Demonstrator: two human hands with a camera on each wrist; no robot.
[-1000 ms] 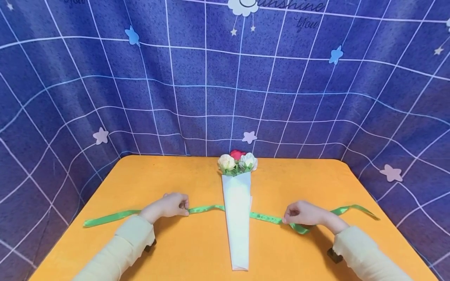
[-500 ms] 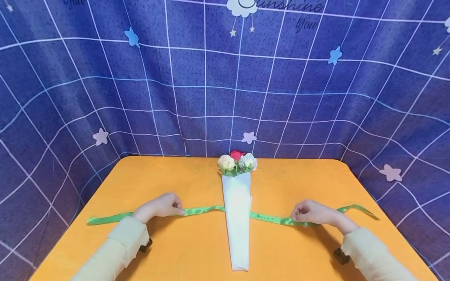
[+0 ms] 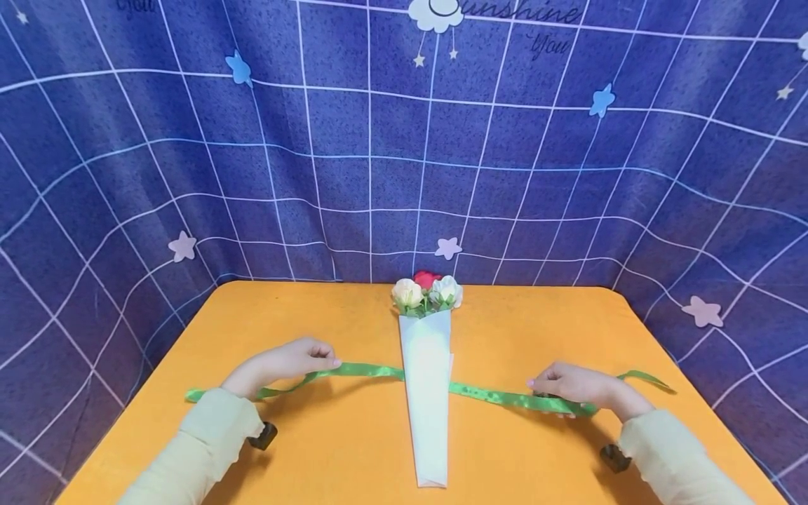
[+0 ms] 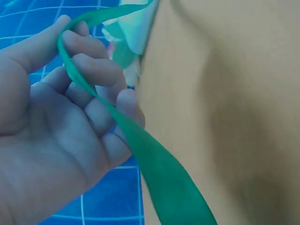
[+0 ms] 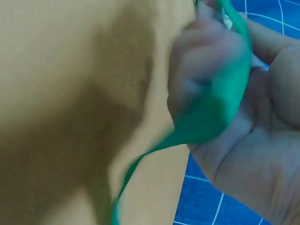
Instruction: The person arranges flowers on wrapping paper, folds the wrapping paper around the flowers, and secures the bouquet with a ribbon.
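A bouquet wrapped in white paper (image 3: 426, 403) lies upright in the middle of the head view, with a cream flower (image 3: 407, 293), a white flower (image 3: 447, 290) and a red flower (image 3: 426, 280) at its top. Beneath it runs a green ribbon (image 3: 372, 370), coming out on both sides. My left hand (image 3: 290, 362) pinches the left length between thumb and forefinger, lifting it a little off the table. On the other side my right hand (image 3: 571, 384) holds the right length, which crosses its curled fingers (image 5: 201, 56); these are blurred in the right wrist view.
An orange tabletop (image 3: 303, 456) carries everything. Behind and beside it hangs a blue curtain (image 3: 404, 182) with white grid lines and stars. The ribbon's loose ends trail past both wrists. A small dark device (image 3: 264, 436) sits under the left cuff, another device (image 3: 615, 458) under the right.
Both hands have slid outward along the ribbon, the right one further; the left has since come slightly back in and raised its length. The ribbon's left end has drawn inward. The bouquet has stayed put.
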